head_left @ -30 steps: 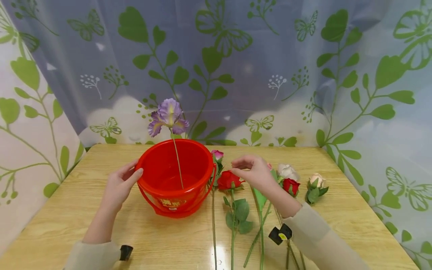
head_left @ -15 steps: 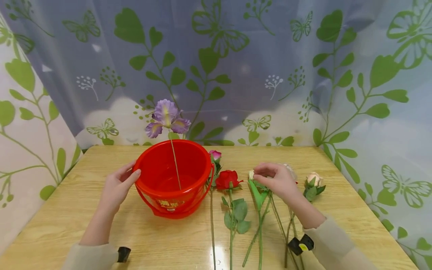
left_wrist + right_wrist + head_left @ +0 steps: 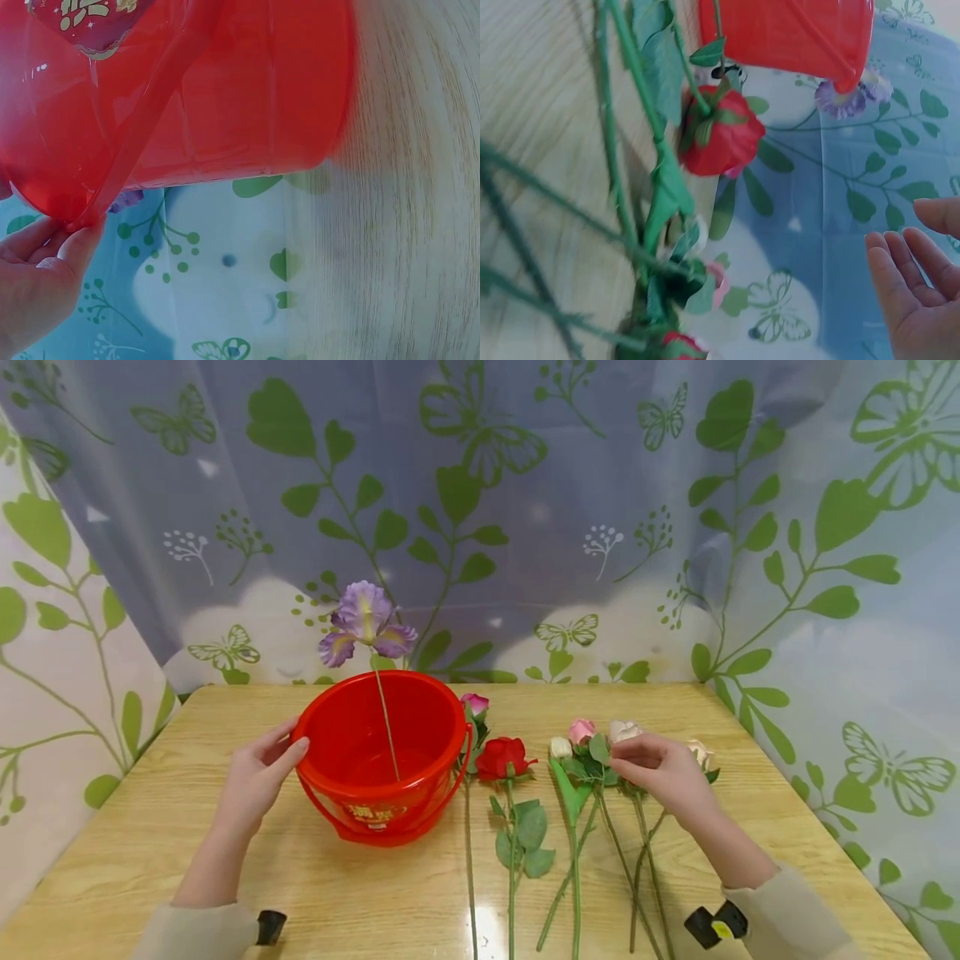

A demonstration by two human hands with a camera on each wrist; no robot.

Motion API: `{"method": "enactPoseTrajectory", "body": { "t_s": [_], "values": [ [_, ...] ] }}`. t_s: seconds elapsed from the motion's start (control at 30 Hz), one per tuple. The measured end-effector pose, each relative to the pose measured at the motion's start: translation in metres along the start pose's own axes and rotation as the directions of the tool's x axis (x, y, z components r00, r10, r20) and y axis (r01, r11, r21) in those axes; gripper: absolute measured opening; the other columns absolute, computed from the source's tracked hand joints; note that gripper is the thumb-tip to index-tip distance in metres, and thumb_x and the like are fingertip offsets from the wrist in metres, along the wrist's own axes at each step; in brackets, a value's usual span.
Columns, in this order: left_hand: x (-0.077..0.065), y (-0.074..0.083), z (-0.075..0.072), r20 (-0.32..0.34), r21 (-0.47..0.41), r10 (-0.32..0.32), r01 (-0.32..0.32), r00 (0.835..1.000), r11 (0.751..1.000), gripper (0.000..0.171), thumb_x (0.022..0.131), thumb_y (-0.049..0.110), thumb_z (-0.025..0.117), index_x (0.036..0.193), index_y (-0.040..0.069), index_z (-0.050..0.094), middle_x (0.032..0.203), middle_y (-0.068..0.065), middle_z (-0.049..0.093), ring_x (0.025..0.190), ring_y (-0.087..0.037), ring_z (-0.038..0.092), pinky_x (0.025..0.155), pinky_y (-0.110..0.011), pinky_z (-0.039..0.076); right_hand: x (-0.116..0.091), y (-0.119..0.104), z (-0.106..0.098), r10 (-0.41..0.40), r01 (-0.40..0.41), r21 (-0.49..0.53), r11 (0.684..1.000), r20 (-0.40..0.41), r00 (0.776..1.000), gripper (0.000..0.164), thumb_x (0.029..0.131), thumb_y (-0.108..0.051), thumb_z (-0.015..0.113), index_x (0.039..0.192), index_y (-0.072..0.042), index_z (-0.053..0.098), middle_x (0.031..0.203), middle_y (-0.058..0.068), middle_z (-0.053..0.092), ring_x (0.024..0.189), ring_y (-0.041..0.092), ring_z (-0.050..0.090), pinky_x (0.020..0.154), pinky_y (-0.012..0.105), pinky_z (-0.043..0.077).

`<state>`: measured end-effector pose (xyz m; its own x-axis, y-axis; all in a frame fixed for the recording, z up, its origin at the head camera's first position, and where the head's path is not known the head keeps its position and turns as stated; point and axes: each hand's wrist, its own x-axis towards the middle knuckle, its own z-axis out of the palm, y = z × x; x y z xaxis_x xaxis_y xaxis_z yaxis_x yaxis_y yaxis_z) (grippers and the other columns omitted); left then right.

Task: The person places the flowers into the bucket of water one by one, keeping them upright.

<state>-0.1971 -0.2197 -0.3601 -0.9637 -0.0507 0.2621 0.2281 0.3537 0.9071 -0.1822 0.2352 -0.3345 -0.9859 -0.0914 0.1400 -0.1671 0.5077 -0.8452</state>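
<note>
A red plastic bucket [image 3: 442, 777] with gold lettering stands on the table, and one purple iris [image 3: 363, 618] leans in it with its bloom above the rim. My left hand [image 3: 251, 781] pinches the bucket's left rim between thumb and fingers. Over the flowers at the right hovers my right hand [image 3: 667, 777], its fingers loosely bent around nothing. Nearest to it are a white rose [image 3: 624, 730] and a pink rose [image 3: 581, 731]. In the right wrist view, the right hand [image 3: 922, 300] is apart from every flower.
Right of the bucket lie a magenta rose [image 3: 475, 703], a large red rose [image 3: 504, 758] and a cream bud with a green stem [image 3: 560, 748]. A peach rose [image 3: 701, 754] is partly behind the right hand. Several stems cross on the wooden table [image 3: 360, 902]. A patterned curtain hangs behind.
My right hand has moved right, from above the red rose to the white and peach roses, uncovering the pink rose and cream bud. My left hand stays on the bucket rim.
</note>
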Motion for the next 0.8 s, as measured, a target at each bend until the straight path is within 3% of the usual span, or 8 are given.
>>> {"method": "enactPoseTrajectory", "body": {
  "t_s": [0.2,0.43,0.8],
  "values": [
    [-0.001,0.001,0.000,-0.003,0.004,-0.013,0.013,1.000,1.000,0.051,0.090,0.022,0.053,0.129,-0.006,0.039,0.122,-0.025,0.046,0.091,0.005,0.048,0.074,-0.012,0.042,-0.006,0.012,-0.009,-0.002,0.002,-0.005,1.000,-0.014,1.000,0.028,0.082,-0.012,0.063,0.103,0.006,0.059,0.097,0.019,0.061,0.080,0.013,0.060,0.068,0.026,0.049],
    [-0.001,0.001,0.000,0.005,0.024,-0.021,0.021,1.000,1.000,0.050,0.090,0.023,0.052,0.130,-0.005,0.039,0.124,-0.024,0.046,0.095,-0.001,0.050,0.075,-0.013,0.043,-0.014,0.023,-0.021,0.025,-0.028,-0.075,0.997,-0.036,0.999,0.033,0.083,-0.019,0.063,0.105,0.005,0.059,0.100,0.016,0.060,0.080,0.006,0.057,0.065,0.026,0.048],
    [0.000,0.000,0.000,-0.007,0.011,-0.014,0.014,1.000,1.000,0.051,0.089,0.023,0.053,0.129,-0.006,0.040,0.123,-0.024,0.046,0.089,0.007,0.048,0.074,-0.012,0.043,-0.022,0.041,-0.033,0.072,-0.077,-0.122,0.989,-0.045,0.996,0.036,0.084,-0.021,0.062,0.107,0.006,0.058,0.105,0.020,0.058,0.081,0.002,0.055,0.068,0.028,0.049]
  ]
}}
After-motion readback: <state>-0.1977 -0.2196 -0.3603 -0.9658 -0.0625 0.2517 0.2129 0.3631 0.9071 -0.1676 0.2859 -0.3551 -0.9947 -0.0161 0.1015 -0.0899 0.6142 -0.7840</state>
